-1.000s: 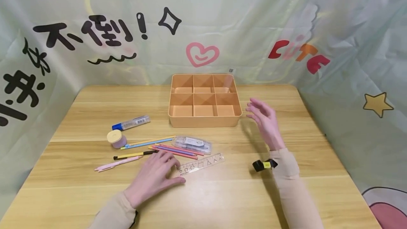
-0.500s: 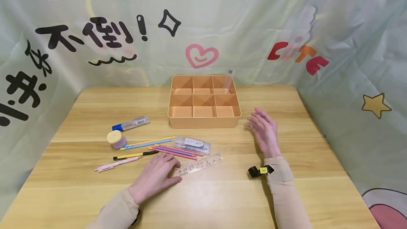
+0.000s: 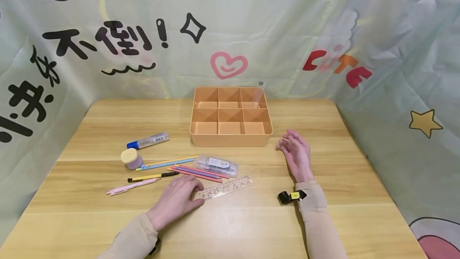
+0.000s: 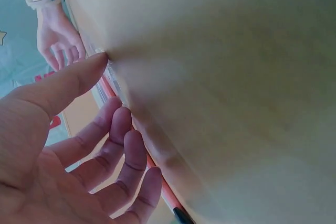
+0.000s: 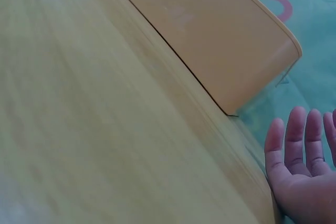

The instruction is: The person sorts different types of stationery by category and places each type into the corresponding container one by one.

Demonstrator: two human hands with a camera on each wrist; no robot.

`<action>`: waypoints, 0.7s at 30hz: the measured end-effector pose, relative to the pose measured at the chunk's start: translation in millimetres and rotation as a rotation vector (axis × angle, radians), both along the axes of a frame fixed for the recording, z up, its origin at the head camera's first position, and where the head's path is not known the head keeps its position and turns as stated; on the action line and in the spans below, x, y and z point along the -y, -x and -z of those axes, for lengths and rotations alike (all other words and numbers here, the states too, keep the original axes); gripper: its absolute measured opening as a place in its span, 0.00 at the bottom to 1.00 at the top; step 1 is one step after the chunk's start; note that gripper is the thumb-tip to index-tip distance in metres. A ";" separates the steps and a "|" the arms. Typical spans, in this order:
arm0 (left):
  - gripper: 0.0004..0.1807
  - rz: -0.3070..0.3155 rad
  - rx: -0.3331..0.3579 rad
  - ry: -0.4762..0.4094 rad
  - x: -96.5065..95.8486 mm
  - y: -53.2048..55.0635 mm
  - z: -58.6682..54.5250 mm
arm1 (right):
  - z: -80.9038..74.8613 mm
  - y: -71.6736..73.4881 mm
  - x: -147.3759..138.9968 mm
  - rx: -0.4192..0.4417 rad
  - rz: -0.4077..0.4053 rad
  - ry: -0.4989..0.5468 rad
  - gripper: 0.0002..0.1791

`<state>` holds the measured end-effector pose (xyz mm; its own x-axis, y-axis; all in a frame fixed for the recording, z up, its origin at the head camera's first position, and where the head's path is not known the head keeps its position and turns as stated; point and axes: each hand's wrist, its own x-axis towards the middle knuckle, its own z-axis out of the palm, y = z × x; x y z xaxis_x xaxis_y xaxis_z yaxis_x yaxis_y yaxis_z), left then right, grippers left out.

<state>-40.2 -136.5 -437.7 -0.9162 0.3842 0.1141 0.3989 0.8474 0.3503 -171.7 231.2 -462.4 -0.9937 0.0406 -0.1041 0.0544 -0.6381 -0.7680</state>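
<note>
My left hand [image 3: 177, 200] lies low over the table, its fingertips and thumb right at the left end of a clear plastic ruler [image 3: 226, 187] with cut-out shapes. In the left wrist view the thumb and loosely bent fingers [image 4: 121, 153] stand apart. Just beyond the hand lie several pink and purple pencils [image 3: 195, 173] and a yellow-and-black pen [image 3: 152, 177]. My right hand [image 3: 296, 157] holds nothing, its fingers relaxed, at the right of an orange six-compartment box [image 3: 231, 140]. In the right wrist view its fingers show beside the box's corner.
Behind the ruler lies a clear case [image 3: 217, 166]. To the left are a blue-capped tube [image 3: 148, 141], a small round tub with a cream lid [image 3: 131, 158], blue and yellow pencils [image 3: 167, 163] and a pink pen [image 3: 133, 186]. A printed curtain [image 3: 280, 31] borders the table.
My right hand has drawn back toward me from the box's side. The left hand has stayed at the ruler, its thumb and fingers slightly closer together.
</note>
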 end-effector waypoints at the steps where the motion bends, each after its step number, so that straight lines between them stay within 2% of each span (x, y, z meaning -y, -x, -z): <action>1: 0.15 -0.010 0.021 -0.013 -0.2 0.5 0.0 | 0.8 -0.4 -0.2 0.005 0.000 -0.004 0.10; 11: 0.15 -0.101 0.325 -0.206 3.1 10.3 -1.5 | 2.9 -0.7 -0.5 0.028 -0.012 -0.034 0.12; 15: 0.14 -0.105 0.369 -0.272 5.6 12.2 -1.4 | 4.2 -0.5 -0.9 0.023 -0.016 -0.043 0.13; 21: 0.12 -0.076 0.407 -0.363 8.5 13.9 -0.9 | 4.4 -1.0 0.1 0.021 -0.008 -0.056 0.12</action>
